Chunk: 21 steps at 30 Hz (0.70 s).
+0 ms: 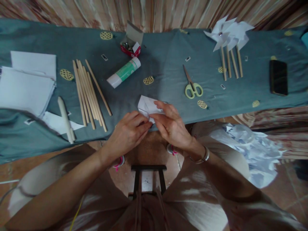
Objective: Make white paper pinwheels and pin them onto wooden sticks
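At the table's front edge, a small piece of folded white paper is between my two hands. My left hand pinches its near left side, fingers bent together. With thumb and fingers, my right hand grips the right part of the same paper. The fingertips of both hands almost meet over it and hide its lower part. Beyond them to the right lie scissors with light green handles. A glue stick with a green label rests beyond my left hand.
Wooden sticks, a white pen-like tool and white paper sheets lie left. Behind stands an open red box of small metal pieces. Right are paper pinwheels and a phone. A bag of paper scraps sits below.
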Available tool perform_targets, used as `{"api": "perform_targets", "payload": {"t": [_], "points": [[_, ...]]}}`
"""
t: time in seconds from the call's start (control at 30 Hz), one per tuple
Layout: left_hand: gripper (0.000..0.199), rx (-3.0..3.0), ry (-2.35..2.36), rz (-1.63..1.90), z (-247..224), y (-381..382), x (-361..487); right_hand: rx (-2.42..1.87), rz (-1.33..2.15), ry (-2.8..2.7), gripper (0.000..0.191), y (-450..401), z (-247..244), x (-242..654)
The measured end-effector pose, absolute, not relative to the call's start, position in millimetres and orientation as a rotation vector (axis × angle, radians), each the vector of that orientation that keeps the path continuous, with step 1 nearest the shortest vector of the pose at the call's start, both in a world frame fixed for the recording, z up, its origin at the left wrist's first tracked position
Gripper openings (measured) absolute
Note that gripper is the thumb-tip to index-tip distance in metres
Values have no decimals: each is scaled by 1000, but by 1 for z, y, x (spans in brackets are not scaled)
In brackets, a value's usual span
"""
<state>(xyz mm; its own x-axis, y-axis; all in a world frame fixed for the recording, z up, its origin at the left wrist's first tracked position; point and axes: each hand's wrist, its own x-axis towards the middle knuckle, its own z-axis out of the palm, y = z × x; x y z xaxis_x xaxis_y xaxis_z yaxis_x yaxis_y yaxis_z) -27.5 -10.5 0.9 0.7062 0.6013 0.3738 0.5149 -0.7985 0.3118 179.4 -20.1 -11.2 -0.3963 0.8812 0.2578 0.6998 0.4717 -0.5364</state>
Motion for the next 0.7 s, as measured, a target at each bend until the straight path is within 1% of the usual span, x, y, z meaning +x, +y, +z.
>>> {"api": "perform_targets", "payload": {"t": [0.1, 0.2, 0.53, 0.63, 0.7], "points": [[15, 2728, 929, 694, 1, -11, -28, -1292, 343, -2302, 30, -23, -13, 178], [15, 2746, 949, 684, 0, -12, -28, -1291, 285, -2323, 29, -25, -14, 175], [14, 2787, 979, 681, 0, -11, -27, -1271, 349, -2241, 29, -21, -16, 172], [14, 2805, 992, 657, 2, -11, -28, -1325, 452, -2160, 34, -19, -13, 179], [15, 2816, 999, 642, 3, -9, -31, -1352, 452, -2104, 37, -16, -12, 185]]}}
